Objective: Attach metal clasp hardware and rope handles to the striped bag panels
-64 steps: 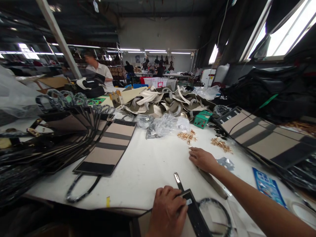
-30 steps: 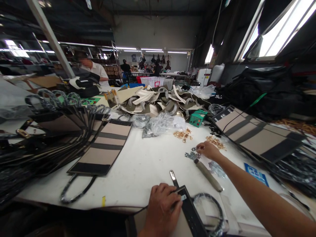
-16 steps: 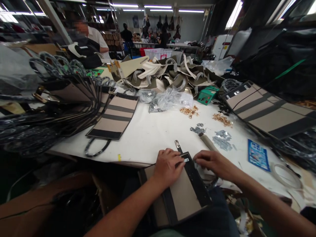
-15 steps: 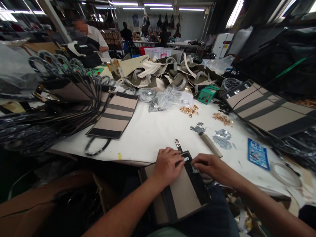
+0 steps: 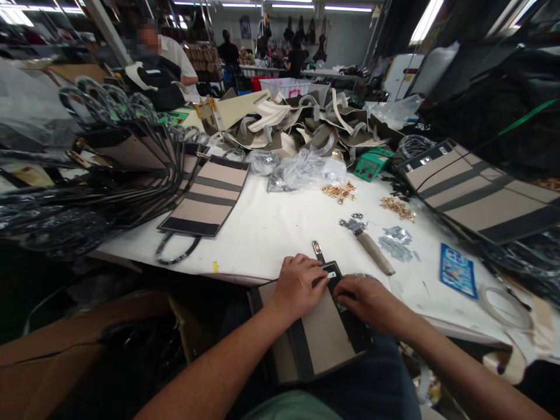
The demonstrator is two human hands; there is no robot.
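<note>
A beige handbag panel [image 5: 329, 343] with dark bands lies across my lap against the table's front edge. A strap with a gold-coloured metal end [image 5: 317, 249] sticks out past its far edge. My left hand [image 5: 301, 287] lies over the panel, its fingers curled at the far edge and holding it. My right hand [image 5: 365, 298] is closed, fingertips pinched down on the black band, beside a small metal plate partly hidden under them. Whether the fingers grip anything small cannot be made out. A small whitish metal piece [image 5: 332, 275] shows on the band between the hands.
On the white table [image 5: 262, 233] lie a tool with a wrapped handle [image 5: 375, 252], grey metal plates [image 5: 396, 242], gold-coloured fittings [image 5: 339, 191] and a blue packet [image 5: 457, 271]. Stacked bag panels [image 5: 144, 169] stand left. A green box [image 5: 371, 163] sits farther back. A person [image 5: 179, 61] works at far left.
My right hand has moved slightly left, its fingertips covering more of the metal plate. My left hand stays on the panel. The whole view has shifted a little.
</note>
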